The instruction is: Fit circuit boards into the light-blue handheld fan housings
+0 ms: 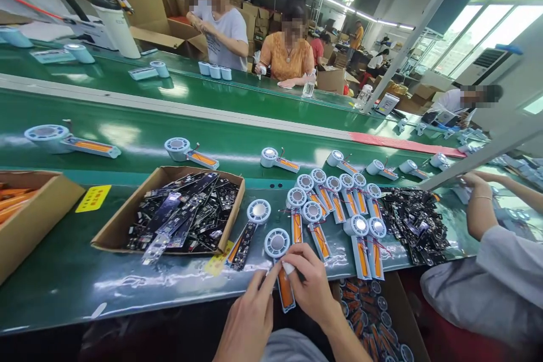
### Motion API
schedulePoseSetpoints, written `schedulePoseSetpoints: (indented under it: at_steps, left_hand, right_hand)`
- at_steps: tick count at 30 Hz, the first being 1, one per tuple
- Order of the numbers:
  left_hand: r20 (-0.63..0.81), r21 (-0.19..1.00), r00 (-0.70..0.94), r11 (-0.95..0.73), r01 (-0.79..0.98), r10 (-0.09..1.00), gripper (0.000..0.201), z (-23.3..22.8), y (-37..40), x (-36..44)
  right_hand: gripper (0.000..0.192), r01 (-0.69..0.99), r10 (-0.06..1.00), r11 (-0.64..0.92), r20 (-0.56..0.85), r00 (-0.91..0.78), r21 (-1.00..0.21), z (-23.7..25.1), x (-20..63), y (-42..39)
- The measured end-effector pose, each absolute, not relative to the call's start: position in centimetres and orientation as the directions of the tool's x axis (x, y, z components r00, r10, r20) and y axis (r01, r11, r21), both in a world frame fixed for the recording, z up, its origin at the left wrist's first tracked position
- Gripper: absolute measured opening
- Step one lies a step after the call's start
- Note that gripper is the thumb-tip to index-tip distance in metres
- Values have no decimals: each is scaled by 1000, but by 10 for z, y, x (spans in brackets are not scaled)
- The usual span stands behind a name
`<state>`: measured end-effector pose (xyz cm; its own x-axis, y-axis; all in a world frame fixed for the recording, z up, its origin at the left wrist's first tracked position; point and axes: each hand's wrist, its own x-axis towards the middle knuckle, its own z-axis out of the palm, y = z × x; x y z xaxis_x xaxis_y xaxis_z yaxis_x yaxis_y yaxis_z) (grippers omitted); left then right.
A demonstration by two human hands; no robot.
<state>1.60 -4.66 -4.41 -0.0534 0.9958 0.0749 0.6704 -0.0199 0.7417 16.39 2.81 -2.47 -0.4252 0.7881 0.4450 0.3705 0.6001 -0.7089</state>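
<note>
Your left hand (248, 317) and right hand (311, 288) meet over one fan unit (282, 271) lying at the near edge of the green counter (63, 277). Your right fingers (297, 264) are pinched together on a small white piece (288, 267) at the unit's neck, just below its round head; your left fingers, loosely together, press the unit's side. Just to the left lies another unit with a dark circuit board (244, 243), beside a cardboard box (123, 220) of boards. More units cluster to the right, and a co-worker's hand (477, 186) rests farther right.
</note>
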Motion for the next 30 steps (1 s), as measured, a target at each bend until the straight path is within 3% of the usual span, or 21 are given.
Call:
schedulePoseSetpoints:
  at_steps: [4,8,19,22,25,30]
  left_hand:
    - [8,902,-210,83,423,978,42,-52,-47,11]
    - [-81,961,-269,147,236,960,33,-55,-50,9]
    - [322,784,-229,-122,609,919,36,-69,-51,15]
    - [308,798,-255,-103,593,916,39,-77,-52,20]
    - [134,907,-164,-54,417,977,34,-71,-52,10]
    - [91,899,-198,5,439,976,32,-36,-51,-38]
  right_hand:
    - [29,467,750,653,423,-508,-596,-19,160,24]
    - [28,529,662,742,326,-675,-411,-7,162,28]
    - [15,565,554,823,291,-780,-56,-4,146,29]
    - [19,559,544,826,369,-753,-78,-11,142,28]
    - [29,519,513,841,539,-668,-156,-21,147,31]
    - [24,340,448,894,630,-635,-293,-49,164,62]
